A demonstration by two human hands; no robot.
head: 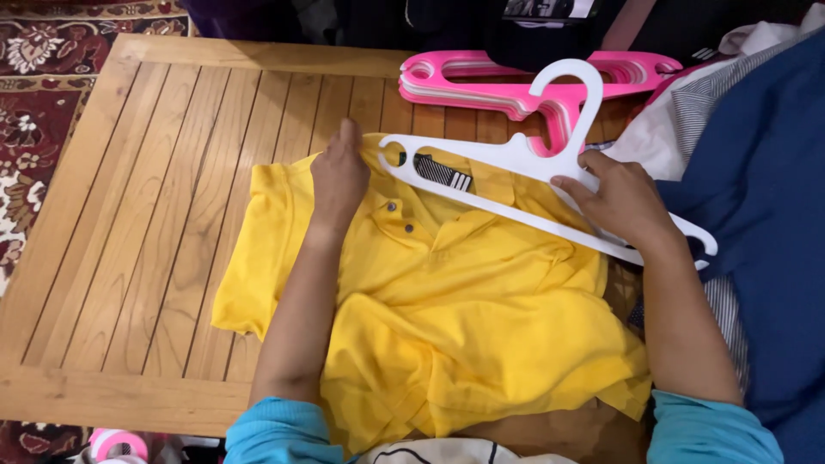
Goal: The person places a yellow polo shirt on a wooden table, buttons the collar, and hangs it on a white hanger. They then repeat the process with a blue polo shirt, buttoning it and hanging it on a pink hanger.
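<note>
Bright yellow cotton polo shirt [447, 292] lies flat, collar up, mid slatted wooden bench [163, 198]. Left hand [338, 176] presses open-palmed on shirt's collar edge, gripping nothing. Right hand [623, 202] grasps white plastic hanger [516, 163] lying across collar. Risk: hanger arm snags placket, bunching fabric. Beyond shirt, pink plastic hanger stack [516, 82]; right of shirt, blue and grey clothes pile [756, 172] crowds the right hand

**Cloth, plastic, wood**

Under my left hand [338, 176] the yellow shirt [455, 318] is soft, matt cloth, creased. My right hand [620, 199] grips a white hanger [507, 159] of smooth plastic with a slight sheen. The pink hangers [481, 82] look glossier. The table [163, 215] is matt slatted wood with visible grain. The rug [34, 94] is woven, matt.
</note>
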